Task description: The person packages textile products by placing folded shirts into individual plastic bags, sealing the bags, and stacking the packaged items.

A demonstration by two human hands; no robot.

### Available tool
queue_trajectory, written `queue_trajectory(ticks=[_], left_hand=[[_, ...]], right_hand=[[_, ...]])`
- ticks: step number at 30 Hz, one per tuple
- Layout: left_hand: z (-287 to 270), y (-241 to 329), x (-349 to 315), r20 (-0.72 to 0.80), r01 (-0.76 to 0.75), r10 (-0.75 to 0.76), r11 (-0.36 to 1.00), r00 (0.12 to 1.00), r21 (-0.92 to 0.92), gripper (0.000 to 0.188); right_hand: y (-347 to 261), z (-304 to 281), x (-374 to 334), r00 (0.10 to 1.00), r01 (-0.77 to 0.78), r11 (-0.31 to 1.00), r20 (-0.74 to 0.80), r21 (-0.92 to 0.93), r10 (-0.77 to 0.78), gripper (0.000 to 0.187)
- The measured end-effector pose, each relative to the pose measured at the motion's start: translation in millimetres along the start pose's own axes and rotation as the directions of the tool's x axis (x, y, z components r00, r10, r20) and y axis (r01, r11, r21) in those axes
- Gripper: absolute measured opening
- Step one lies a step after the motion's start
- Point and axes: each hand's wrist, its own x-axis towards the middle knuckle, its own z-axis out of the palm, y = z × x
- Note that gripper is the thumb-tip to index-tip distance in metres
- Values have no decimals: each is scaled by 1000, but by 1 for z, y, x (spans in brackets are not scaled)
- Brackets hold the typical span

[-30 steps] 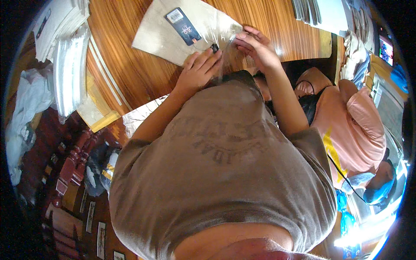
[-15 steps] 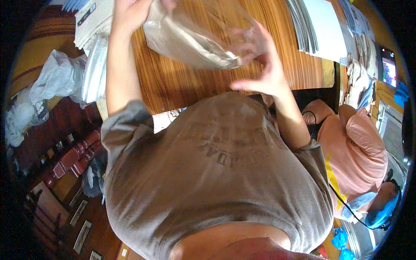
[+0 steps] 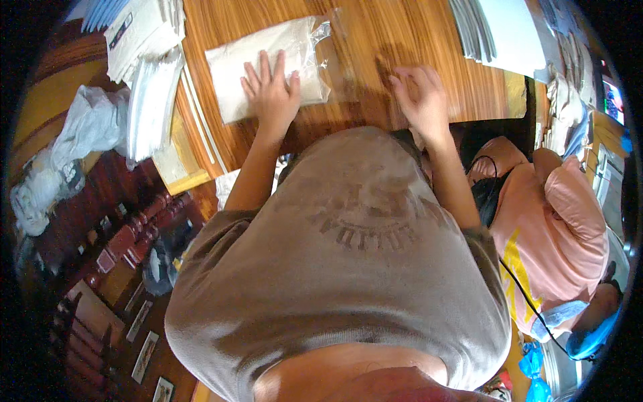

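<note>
A folded cream cloth in a clear plastic bag (image 3: 231, 77) lies flat on the wooden table. My left hand (image 3: 273, 94) rests on top of it, palm down and fingers spread. The bag's loose clear end (image 3: 340, 67) reaches past the cloth on the right, crinkled and shiny. To the right of that end, my right hand (image 3: 425, 100) hovers over the bare wood. Its fingers are loosely bent, thumb and forefinger slightly apart, and nothing shows between them.
Folded cream cloths (image 3: 144, 33) and a stack of clear plastic bags (image 3: 153, 100) lie at the table's left edge. Grey and white folded pieces (image 3: 509, 40) sit at the far right. A person in a pink top (image 3: 559, 228) is close by on my right.
The bagged cloth, lifted between both hands before, now lies flat on the table. My left hand has come down onto it, and my right hand has let go of the bag.
</note>
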Motion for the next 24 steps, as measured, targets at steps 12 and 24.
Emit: queue_trajectory(ticks=[12, 24], left_hand=[[-30, 25, 88, 93, -598, 654, 732, 751, -326, 50], [19, 51, 91, 195, -745, 778, 629, 598, -223, 49]], right_hand=[[6, 78, 78, 555, 662, 743, 728, -94, -402, 41], [84, 68, 130, 400, 865, 500, 554, 35, -730, 41]])
